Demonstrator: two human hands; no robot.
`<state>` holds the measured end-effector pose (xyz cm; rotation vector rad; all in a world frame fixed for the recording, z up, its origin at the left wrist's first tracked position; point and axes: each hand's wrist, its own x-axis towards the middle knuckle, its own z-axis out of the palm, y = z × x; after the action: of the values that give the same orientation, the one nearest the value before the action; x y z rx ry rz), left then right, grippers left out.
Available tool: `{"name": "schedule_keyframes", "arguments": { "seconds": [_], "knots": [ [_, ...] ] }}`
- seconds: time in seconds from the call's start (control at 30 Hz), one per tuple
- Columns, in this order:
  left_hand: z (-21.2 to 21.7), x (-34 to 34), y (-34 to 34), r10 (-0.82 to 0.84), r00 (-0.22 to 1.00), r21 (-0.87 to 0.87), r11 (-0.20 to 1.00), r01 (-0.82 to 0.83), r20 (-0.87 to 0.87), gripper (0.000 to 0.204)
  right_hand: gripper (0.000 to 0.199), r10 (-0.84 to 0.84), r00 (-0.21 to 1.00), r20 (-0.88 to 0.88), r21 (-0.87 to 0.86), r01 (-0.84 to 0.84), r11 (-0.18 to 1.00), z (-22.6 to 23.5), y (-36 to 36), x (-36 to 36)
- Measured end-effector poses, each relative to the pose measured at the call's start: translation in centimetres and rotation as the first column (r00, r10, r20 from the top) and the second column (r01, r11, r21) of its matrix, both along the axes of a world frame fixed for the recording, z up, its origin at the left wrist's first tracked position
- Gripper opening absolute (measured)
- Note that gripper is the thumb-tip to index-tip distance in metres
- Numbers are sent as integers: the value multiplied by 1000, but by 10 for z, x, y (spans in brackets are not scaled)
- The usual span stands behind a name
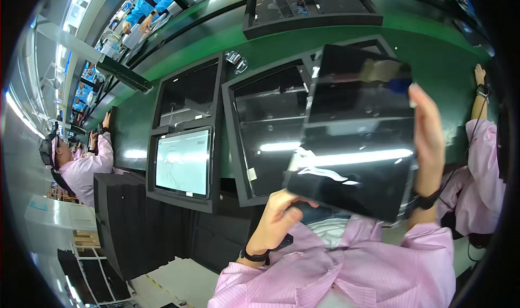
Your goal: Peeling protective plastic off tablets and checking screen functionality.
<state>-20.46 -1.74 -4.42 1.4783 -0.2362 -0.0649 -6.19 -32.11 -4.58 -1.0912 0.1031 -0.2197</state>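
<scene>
A glossy black flat panel [357, 134] is lifted and tilted in front of me, reflecting the ceiling lights. My left hand [279, 218] grips its lower left corner from below. My right hand [428, 140] is flat along its right edge, fingers pointing up. Both my sleeves are pink. Behind the panel a black tray [271, 129] with a dark glossy sheet lies on the green belt [422, 53].
A lit screen in a black frame [183, 161] stands to the left, another black tray [187, 94] above it. A further tray [311, 7] lies at the back. People in pink sit at the left [81, 167] and right [482, 140]. Black stacked trays [122, 221] stand at the lower left.
</scene>
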Motion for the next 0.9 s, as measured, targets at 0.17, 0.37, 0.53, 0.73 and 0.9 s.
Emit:
{"name": "schedule_keyframes", "arguments": {
  "seconds": [0.17,0.37,0.53,0.73,0.9],
  "knots": [
    [35,14,19,113,975,303,938,-168,191,34,35,205,978,-32,-156,-207,966,25,-75,58],
    [78,21,58,145,926,629,696,-345,348,22,27,274,958,-84,-493,-279,824,20,-69,112],
    [115,64,61,200,863,554,695,-458,463,22,31,171,921,-349,-866,-387,315,40,-10,101],
    [64,190,22,-276,772,809,345,-476,572,49,33,265,843,469,-842,517,-156,60,5,79],
    [-2,264,2,-138,934,943,95,-320,330,72,29,292,939,179,-982,153,111,79,12,70]
  ]
}}
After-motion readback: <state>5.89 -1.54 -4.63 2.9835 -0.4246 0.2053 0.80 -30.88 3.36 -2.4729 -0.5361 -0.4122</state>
